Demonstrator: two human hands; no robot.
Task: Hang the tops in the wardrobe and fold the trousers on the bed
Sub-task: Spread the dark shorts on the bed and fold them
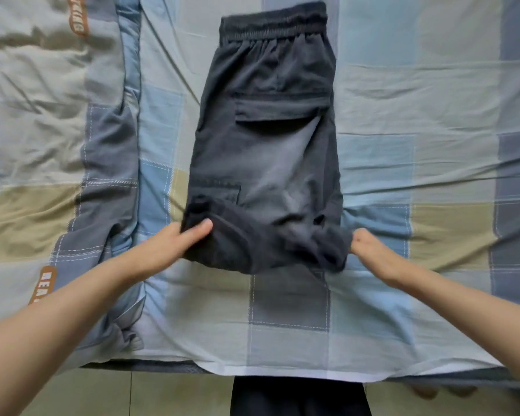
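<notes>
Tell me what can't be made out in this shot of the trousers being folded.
Head view only:
- left hand: fingers tucked under the trousers; only the thumb shows.
- right hand: fingertips buried in the fabric.
- quilt: its lettering is cut off by folds.
- Wardrobe and tops: out of frame.

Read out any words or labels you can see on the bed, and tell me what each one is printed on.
"BEA", cut off beyond that: white letters on an orange patch on the quilt, lower left.
"KING", its start cut off by the picture's top edge: a second orange patch, upper left.
Dark cargo trousers: no readable text.
</notes>
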